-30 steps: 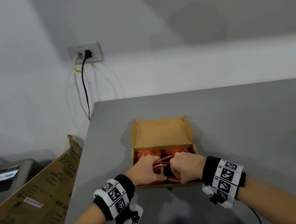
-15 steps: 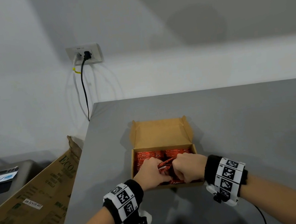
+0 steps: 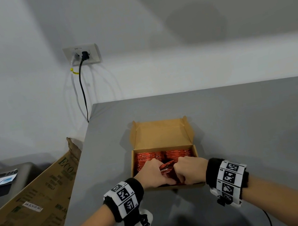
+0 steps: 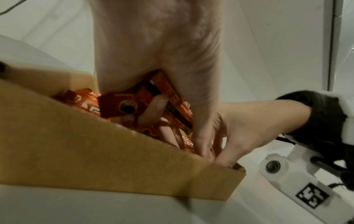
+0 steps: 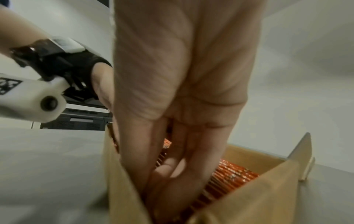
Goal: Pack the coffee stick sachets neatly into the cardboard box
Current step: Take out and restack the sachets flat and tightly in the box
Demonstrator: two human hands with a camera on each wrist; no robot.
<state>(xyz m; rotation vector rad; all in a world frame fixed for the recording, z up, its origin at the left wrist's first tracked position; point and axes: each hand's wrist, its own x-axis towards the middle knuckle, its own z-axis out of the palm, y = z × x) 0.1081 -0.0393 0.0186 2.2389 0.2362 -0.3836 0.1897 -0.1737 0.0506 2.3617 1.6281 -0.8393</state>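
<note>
Sachets (image 3: 152, 158) in orange foil stood packed in rows inside the cardboard box (image 3: 195, 151), which sat open on the grey bench (image 3: 251, 117) with its lid (image 3: 161, 133) folded back toward the wall. From the head view, the left hand (image 3: 154, 174) and the right hand (image 3: 190, 169) met knuckle to knuckle over the near end of the box, a few loose sachets caught between them. A wall socket (image 3: 82, 54) with two cables plugged in sat above the bench's far left corner, and a large printed carton (image 3: 32, 203) leaned beside the bench.

From the left wrist, the left hand (image 4: 153, 50) reached down over the near wall of the box (image 4: 80, 144), its fingers (image 4: 201, 141) curled around tilted sachets (image 4: 166, 97); the right hand (image 4: 254, 121) pressed in beside it.

From the right wrist, the right hand (image 5: 182, 75) plunged into the box (image 5: 249, 197) at the near wall, its fingers (image 5: 164, 171) bent down among the upright sachets (image 5: 231, 174). Whether they gripped any could not be told. The left hand (image 5: 101, 84) showed behind.
</note>
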